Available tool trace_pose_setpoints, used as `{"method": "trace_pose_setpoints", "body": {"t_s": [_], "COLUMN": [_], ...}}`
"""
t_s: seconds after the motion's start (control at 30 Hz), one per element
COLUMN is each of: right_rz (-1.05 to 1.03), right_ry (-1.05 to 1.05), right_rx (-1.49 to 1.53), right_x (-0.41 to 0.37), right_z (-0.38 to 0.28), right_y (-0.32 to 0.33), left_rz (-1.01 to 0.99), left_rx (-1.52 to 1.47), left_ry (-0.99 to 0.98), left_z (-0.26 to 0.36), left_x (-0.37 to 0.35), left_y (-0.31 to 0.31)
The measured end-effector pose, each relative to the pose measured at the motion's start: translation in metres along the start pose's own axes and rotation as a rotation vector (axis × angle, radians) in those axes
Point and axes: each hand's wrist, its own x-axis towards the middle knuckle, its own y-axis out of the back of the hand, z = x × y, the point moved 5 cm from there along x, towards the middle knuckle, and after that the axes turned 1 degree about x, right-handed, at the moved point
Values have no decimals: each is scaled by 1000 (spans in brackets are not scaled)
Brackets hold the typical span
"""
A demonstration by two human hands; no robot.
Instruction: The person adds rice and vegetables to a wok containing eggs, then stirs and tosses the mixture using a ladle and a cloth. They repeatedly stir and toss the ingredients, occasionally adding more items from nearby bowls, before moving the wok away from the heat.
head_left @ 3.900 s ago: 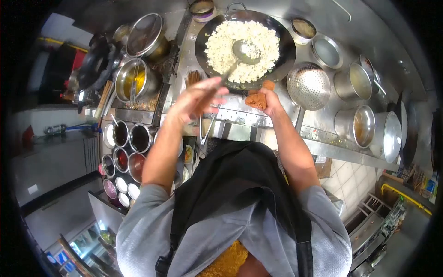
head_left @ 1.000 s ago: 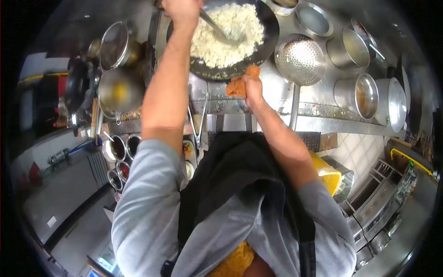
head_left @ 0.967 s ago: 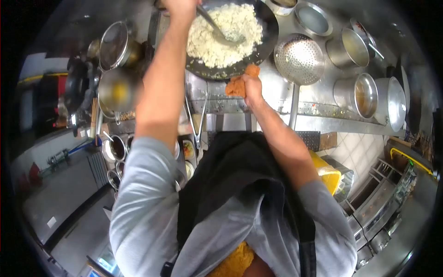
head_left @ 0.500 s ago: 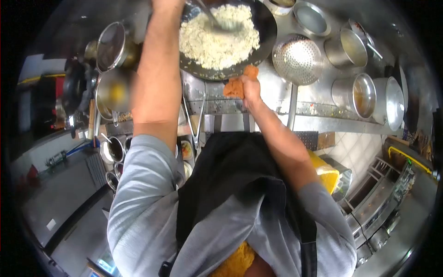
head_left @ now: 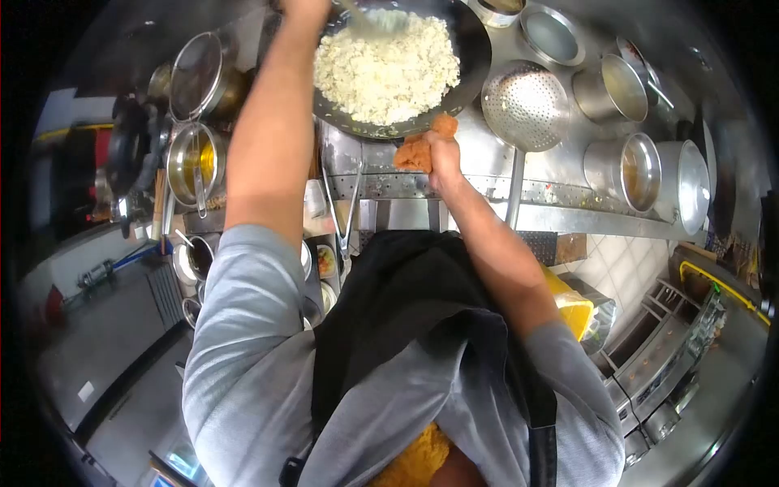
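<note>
A black wok [head_left: 475,61] full of crumbly, pale white-yellow food [head_left: 385,77], like scrambled egg or rice, sits at the top of the view. My right hand [head_left: 444,161] is closed on an orange cloth [head_left: 415,154] at the wok's near rim. Any handle under the cloth is hidden. At the top edge, my left hand [head_left: 307,8] is partly cut off, its fingers out of sight. A long-handled metal utensil [head_left: 380,24], blurred by motion, extends from beside it into the far part of the food.
Right of the wok lies a perforated strainer [head_left: 527,105], with metal pots [head_left: 621,170] beyond. To the left stand a pot of yellow liquid [head_left: 195,166] and a sieve [head_left: 196,77]. Tongs [head_left: 349,211] hang at the steel counter's front edge [head_left: 479,213].
The utensil has swept from the middle of the food toward the far side. My left forearm has shifted slightly left and nearer. The right hand keeps hold of the cloth, almost still.
</note>
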Motion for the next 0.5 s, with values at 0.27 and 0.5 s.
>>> {"method": "trace_pose_setpoints", "body": {"t_s": [0.27, 0.5], "right_rz": [-66, 232], "right_ry": [28, -107], "right_rx": [-240, -127], "right_x": [-87, -189], "right_z": [-50, -53], "right_y": [72, 200], "left_rz": [-79, 42], "left_rx": [-134, -176], "left_ry": [-24, 303], "left_z": [106, 2], "left_x": [1, -31], "left_y": [41, 48]}}
